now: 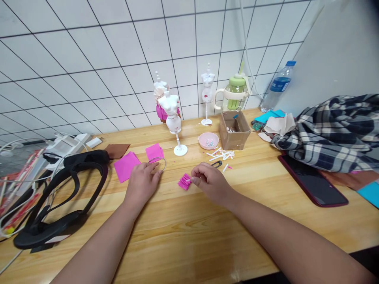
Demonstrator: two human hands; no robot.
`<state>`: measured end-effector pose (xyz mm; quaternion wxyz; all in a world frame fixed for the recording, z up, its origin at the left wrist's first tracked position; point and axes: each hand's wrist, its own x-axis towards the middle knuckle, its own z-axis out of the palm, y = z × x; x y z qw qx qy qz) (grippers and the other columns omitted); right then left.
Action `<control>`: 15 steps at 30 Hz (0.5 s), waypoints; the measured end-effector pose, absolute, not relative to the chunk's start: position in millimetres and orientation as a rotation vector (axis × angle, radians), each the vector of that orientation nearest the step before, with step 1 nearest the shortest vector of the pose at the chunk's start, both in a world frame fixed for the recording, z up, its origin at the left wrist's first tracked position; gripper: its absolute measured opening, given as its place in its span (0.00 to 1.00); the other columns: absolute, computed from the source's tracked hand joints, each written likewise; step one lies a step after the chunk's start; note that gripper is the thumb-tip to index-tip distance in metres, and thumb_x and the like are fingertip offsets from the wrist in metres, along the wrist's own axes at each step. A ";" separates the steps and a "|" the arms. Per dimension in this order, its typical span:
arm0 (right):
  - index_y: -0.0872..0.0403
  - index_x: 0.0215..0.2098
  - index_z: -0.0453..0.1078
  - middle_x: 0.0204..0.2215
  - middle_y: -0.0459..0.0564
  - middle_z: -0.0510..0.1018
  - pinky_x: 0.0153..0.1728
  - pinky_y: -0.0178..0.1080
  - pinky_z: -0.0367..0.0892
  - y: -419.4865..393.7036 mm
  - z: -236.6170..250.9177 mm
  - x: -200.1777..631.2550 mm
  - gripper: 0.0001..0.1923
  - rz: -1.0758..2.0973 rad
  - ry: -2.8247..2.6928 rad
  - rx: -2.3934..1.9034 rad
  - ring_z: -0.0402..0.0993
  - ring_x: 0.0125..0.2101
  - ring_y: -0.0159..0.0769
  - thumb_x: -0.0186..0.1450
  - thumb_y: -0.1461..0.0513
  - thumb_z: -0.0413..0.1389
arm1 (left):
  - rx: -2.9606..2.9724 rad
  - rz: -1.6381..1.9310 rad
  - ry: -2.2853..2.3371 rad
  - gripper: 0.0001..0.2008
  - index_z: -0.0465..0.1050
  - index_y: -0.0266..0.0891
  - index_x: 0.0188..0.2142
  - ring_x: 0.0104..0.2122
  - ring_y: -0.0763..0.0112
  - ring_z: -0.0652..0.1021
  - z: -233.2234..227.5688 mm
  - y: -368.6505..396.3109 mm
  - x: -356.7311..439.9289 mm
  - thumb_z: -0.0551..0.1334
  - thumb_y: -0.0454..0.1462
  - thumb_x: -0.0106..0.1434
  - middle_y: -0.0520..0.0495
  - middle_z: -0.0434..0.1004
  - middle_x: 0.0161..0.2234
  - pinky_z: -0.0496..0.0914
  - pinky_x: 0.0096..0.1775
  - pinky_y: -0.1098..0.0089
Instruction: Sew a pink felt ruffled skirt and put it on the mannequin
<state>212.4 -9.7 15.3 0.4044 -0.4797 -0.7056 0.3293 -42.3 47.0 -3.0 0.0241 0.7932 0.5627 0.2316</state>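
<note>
My left hand (143,179) is at the left middle of the table, with thumb and fingers closed around the near side of a thin metal ring (165,162). Beside its fingers lie a smaller pink square (154,152) and a larger stack of pink squares (126,165). In my right hand (209,181), thumb and forefinger pinch the edge of a small pleated pink piece (184,181), held just above or on the wood. Just beyond the right knuckles is a small dark clip (217,164). White strips (223,154) lie scattered behind it.
White mini dress forms (173,114) stand at the back, near a pink dish (208,146) of small beads and a cardboard box (235,136). A green-lidded cup (236,94) and water bottle (278,86) are behind. Black headset (97,189) left; phone (312,183) and checked cloth (334,132) right.
</note>
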 end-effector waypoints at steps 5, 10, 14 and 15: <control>0.55 0.30 0.70 0.28 0.43 0.69 0.31 0.34 0.58 -10.5 10.9 210.0 0.03 0.872 -1.804 -1.222 0.63 0.28 0.30 0.64 0.65 0.57 | 2.219 0.729 1.245 0.16 0.80 0.43 0.41 0.41 0.63 0.75 15.3 10.5 -9.6 0.57 0.47 0.66 0.46 0.77 0.38 0.69 0.46 0.63; 0.55 0.30 0.70 0.27 0.43 0.70 0.30 0.33 0.58 -11.6 7.1 207.4 0.03 0.876 -1.844 -1.206 0.62 0.28 0.30 0.62 0.66 0.58 | 2.172 0.758 1.147 0.12 0.81 0.44 0.38 0.40 0.64 0.75 21.9 -6.7 7.1 0.61 0.46 0.64 0.46 0.77 0.36 0.69 0.44 0.62; 0.54 0.30 0.70 0.27 0.43 0.70 0.29 0.33 0.58 -14.7 7.1 203.1 0.03 0.899 -1.860 -1.220 0.63 0.27 0.29 0.62 0.67 0.58 | 2.160 0.766 1.163 0.08 0.81 0.45 0.34 0.38 0.66 0.76 18.5 -8.5 7.9 0.63 0.42 0.63 0.47 0.78 0.35 0.69 0.43 0.63; 0.54 0.30 0.70 0.27 0.43 0.70 0.29 0.33 0.58 -15.5 7.4 202.1 0.03 0.900 -1.865 -1.222 0.63 0.27 0.29 0.61 0.67 0.58 | 2.172 0.773 1.173 0.08 0.81 0.44 0.33 0.37 0.66 0.76 17.8 -8.8 7.8 0.63 0.41 0.63 0.47 0.78 0.34 0.69 0.42 0.63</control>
